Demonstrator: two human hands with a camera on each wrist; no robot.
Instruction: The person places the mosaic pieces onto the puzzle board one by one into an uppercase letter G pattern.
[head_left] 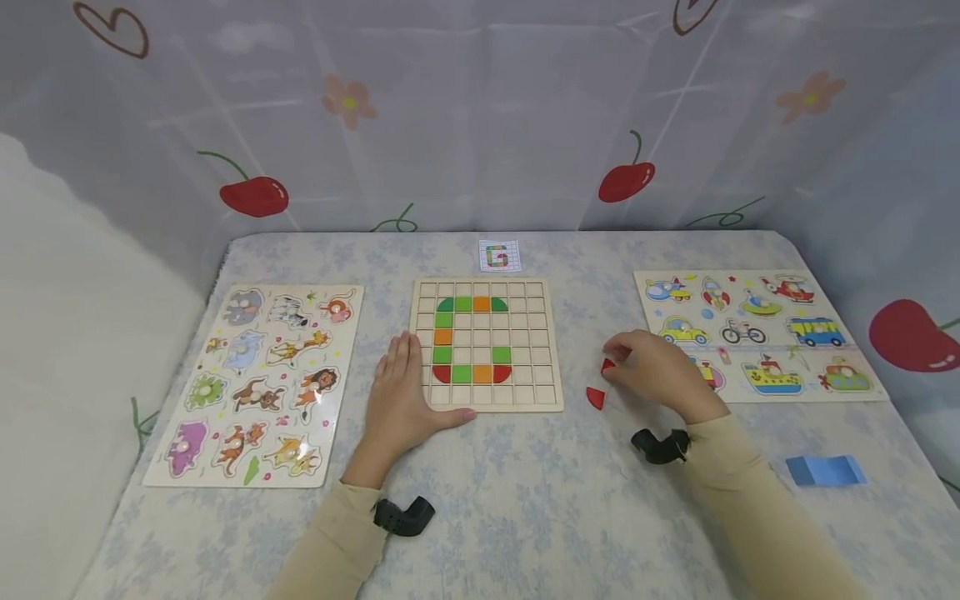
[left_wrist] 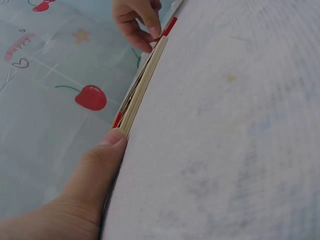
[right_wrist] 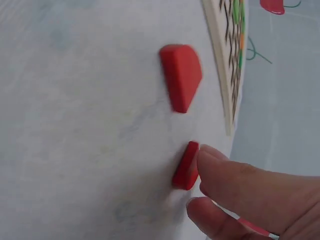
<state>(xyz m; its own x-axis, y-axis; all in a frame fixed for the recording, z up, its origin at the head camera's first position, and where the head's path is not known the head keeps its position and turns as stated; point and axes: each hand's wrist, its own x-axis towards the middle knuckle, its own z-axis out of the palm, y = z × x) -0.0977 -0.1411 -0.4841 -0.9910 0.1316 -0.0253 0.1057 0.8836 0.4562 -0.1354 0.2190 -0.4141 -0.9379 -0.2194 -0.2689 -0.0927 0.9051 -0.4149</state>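
A square wooden grid board [head_left: 557, 367] holds green, orange and red pieces set in a C-like outline. My left hand [head_left: 401, 396] lies at its lower left corner, fingers straight along the left side and thumb extended along the front edge. In the left wrist view that thumb [left_wrist: 95, 167] touches the board's edge. To the right of the board, my right hand [head_left: 648, 371] pinches a red quarter-circle piece [right_wrist: 186, 167] at the tabletop, its thumb overlapping the piece in the right wrist view. A second red quarter-circle piece [head_left: 596, 397] lies just nearer the board.
Behind the board lies a small pattern card [head_left: 499, 256] with a coloured G. An animal peg puzzle [head_left: 341, 333] is on the left, a vehicle puzzle [head_left: 720, 350] on the right, partly under the right hand. A blue folded piece [head_left: 827, 471] sits at the right front.
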